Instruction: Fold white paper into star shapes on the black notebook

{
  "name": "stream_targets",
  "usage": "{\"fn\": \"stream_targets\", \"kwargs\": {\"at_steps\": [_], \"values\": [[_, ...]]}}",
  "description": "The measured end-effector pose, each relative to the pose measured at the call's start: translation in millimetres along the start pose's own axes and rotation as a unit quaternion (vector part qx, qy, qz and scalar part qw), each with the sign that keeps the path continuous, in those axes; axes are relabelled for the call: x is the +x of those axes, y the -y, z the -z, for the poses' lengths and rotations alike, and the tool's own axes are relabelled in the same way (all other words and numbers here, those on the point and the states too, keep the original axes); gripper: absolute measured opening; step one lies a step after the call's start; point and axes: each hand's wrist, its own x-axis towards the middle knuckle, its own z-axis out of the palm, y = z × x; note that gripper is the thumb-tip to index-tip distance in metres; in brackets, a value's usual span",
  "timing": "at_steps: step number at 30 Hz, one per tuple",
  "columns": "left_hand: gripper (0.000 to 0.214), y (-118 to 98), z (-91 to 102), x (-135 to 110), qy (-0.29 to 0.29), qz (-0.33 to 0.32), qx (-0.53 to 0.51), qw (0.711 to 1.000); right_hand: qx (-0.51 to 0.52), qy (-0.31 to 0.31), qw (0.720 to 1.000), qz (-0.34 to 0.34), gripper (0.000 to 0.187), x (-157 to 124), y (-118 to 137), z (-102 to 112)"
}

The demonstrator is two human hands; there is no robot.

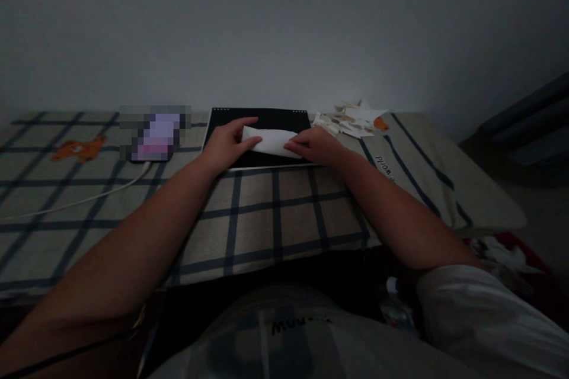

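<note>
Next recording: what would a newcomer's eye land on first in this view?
The folded white paper stands out, bright against a black mat at the far middle of the table. The left hand and right hand hold its two ends. Right of the mat, a heap of paper scraps lies on the checked cloth.

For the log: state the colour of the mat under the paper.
Black mat beneath the paper; head view.
</note>
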Motion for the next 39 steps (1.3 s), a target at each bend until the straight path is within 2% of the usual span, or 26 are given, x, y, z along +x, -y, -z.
{"fn": "stream_targets", "kwargs": {"at_steps": [5,11,16,20,24,27,29,31,35,39], "values": [[0.074,2.4,-2.6,0.3,-0.012,0.005,0.0,1.0,0.037,-0.024,0.999,0.0,0.047,-0.2,-3.0,-6.7],[0.075,-4.4,-0.7,-2.7,0.007,0.013,0.054,0.998,0.023,-0.048,0.999,-0.007,0.028,4.1,-11.4,-15.1],[0.073,-6.9,-0.6,-3.5,0.02,0.01,0.064,0.998,0.019,-0.02,0.998,-0.051,0.025,4.0,-16.9,-18.0],[0.074,-4.4,-3.0,-2.6,0.03,0.013,0.065,0.997,0.027,0.012,0.999,-0.039,0.025,4.2,-17.6,-17.0],[0.068,1.2,-5.4,0.5,0.015,-0.008,0.085,0.996,0.03,-0.001,0.999,-0.019,0.029,6.3,-19.6,-15.8],[0.06,0.5,-3.5,1.2,-0.021,-0.037,0.099,0.994,0.036,-0.017,0.999,-0.017,0.028,7.2,-21.4,-17.9],[0.054,-5.8,-0.4,-0.6,-0.046,-0.06,0.114,0.991,0.042,-0.03,0.998,-0.023,0.025,7.7,-21.8,-19.9],[0.046,-16.5,2.2,-4.5,-0.048,-0.078,0.132,0.987,0.042,-0.043,0.998,-0.037,0.022,8.2,-21.5,-21.3],[0.043,-41.8,-2.1,-16.1,0.014,-0.104,0.172,0.98,0.023,-0.057,0.995,-0.083,0.02,9.7,-19.6,-20.5],[0.048,-53.4,-14.3,-24.4,0.064,-0.083,0.208,0.973,0.012,-0.063,0.989,-0.13,0.016,10.2,-15.4,-17.5]]}}
